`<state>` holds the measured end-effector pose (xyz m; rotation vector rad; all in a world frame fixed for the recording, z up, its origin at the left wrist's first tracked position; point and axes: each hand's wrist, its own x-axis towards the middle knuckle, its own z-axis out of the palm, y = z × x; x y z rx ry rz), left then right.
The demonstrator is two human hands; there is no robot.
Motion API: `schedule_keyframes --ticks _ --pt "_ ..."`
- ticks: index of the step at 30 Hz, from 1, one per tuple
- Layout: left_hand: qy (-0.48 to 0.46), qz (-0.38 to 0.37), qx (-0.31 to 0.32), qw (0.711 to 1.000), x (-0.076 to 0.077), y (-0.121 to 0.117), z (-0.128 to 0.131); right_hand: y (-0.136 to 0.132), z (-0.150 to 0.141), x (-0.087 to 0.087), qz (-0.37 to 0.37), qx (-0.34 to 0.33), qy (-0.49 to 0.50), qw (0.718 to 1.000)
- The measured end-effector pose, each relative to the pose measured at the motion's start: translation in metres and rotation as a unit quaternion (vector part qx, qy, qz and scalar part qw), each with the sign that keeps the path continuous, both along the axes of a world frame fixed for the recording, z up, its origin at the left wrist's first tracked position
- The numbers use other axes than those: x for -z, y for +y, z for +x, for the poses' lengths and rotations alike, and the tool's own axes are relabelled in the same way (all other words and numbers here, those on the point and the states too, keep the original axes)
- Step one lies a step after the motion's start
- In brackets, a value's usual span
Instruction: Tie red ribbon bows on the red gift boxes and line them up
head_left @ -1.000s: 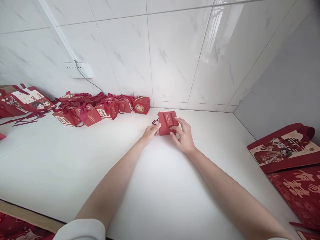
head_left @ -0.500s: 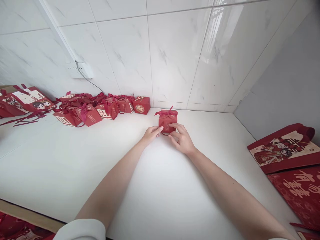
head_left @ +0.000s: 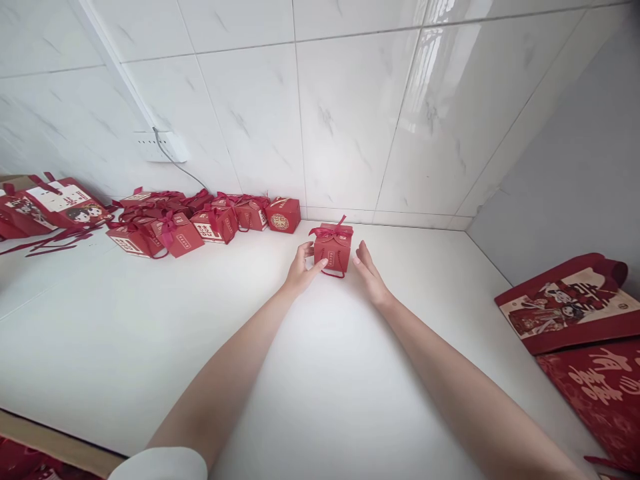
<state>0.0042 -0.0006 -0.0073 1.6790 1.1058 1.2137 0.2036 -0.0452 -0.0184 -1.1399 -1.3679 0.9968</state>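
Observation:
A small red gift box (head_left: 341, 249) stands upright on the white table, tied on top with a red ribbon bow (head_left: 333, 231). A red cord handle loops down at its front. My left hand (head_left: 301, 270) is at its left side, thumb on the front face and fingers by the left face, gripping that corner. To the right of the box is my right hand (head_left: 370, 275), fingers stretched out and a small gap between it and the box. Nothing is in the right hand.
Several similar red boxes (head_left: 183, 235) cluster along the tiled wall on the left. Loose ribbons (head_left: 65, 239) and printed red bags (head_left: 83, 208) lie farther left. A large red bag (head_left: 565, 303) leans at the right edge. A socket (head_left: 159, 147) with a cable is on the wall.
My right hand has let go of the box front and moved to its right side, fingers straightening. The box is turned slightly, and my left thumb is still on it.

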Motion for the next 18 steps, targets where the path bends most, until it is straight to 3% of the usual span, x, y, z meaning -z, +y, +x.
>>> schedule_keyframes --ticks 5,7,10,14,18 --pt "-0.092 -0.044 0.041 0.994 -0.001 0.005 -0.005 -0.017 -0.012 -0.009 0.132 -0.058 -0.034 0.989" --pt "-0.134 -0.064 0.033 0.988 -0.002 0.007 -0.008 -0.027 -0.019 -0.014 0.193 -0.046 -0.054 0.979" --pt "-0.169 -0.075 0.003 0.983 -0.003 0.008 -0.010 -0.036 -0.028 -0.020 0.228 0.011 -0.060 0.972" --pt "-0.171 -0.042 0.013 0.984 -0.004 0.007 -0.010 -0.028 -0.024 -0.014 0.203 0.148 -0.046 0.967" --pt "-0.158 -0.030 0.075 0.984 -0.003 0.010 -0.010 -0.007 -0.010 0.004 0.097 0.128 -0.033 0.986"
